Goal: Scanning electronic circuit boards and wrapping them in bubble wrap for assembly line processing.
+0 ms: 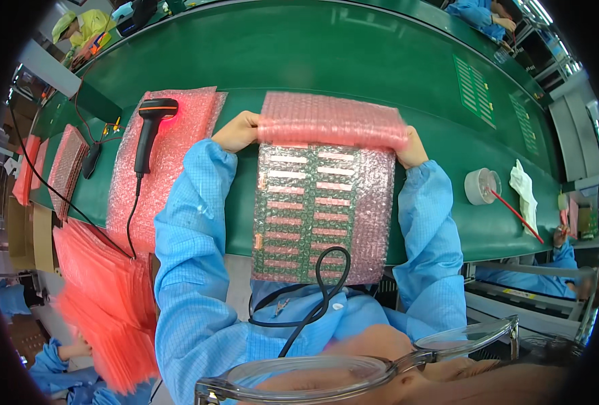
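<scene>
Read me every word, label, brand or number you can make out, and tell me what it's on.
No text is legible here.
Green board under the bubble-wrap pouch: any markings are too small and blurred.
Handheld scanner: any lettering is too small.
Tub: no readable writing.

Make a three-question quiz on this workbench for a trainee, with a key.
1. True or false: the handheld scanner rests on pink bubble sheets, to the left of the person's left hand.
2. Multiple choice: what shows through the bubble wrap that the left hand and right hand hold? A) A white cloth B) A green slotted board C) A pair of scissors
3. Short answer: what colour is the stick leaning out of the whitish tub?

Key: 1. True. 2. B. 3. Red.
</scene>
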The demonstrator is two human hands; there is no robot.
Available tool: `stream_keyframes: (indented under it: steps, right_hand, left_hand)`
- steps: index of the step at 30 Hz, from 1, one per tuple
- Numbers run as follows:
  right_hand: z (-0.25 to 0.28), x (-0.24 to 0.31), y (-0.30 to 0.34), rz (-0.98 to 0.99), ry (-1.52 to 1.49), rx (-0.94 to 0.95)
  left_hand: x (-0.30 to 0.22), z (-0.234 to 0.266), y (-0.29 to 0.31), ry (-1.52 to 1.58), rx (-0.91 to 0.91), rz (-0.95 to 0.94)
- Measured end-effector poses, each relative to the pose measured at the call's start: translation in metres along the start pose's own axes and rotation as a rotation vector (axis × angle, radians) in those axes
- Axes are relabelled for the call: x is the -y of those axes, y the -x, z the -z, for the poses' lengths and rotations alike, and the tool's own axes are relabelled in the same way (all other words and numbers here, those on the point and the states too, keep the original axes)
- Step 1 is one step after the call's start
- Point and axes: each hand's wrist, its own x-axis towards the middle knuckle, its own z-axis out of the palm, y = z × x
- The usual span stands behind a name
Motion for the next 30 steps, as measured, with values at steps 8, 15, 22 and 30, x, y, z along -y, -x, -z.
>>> stream_keyframes:
  steps: [8, 15, 22, 30]
  right_hand:
    - [0.024, -0.018, -0.014, -0.155, 0.027, 0.036]
    - [0.013, -0.01, -0.047, 0.252, 0.437, 0.097]
    - [0.014, 0.002, -0.042, 0.297, 0.661, 0.103]
    - [-0.066, 0.078, -0.04, 0.57, 0.994, 0.193]
  left_hand:
    - [0.0, -0.003, -0.013, -0.263, -0.042, -0.1]
    - [0.012, 0.006, -0.04, -0.22, -0.345, -0.179]
    - [-0.001, 0.01, -0.016, -0.655, -0.323, -0.406]
    - [-0.05, -0.015, -0.032, -0.974, -0.288, -0.371]
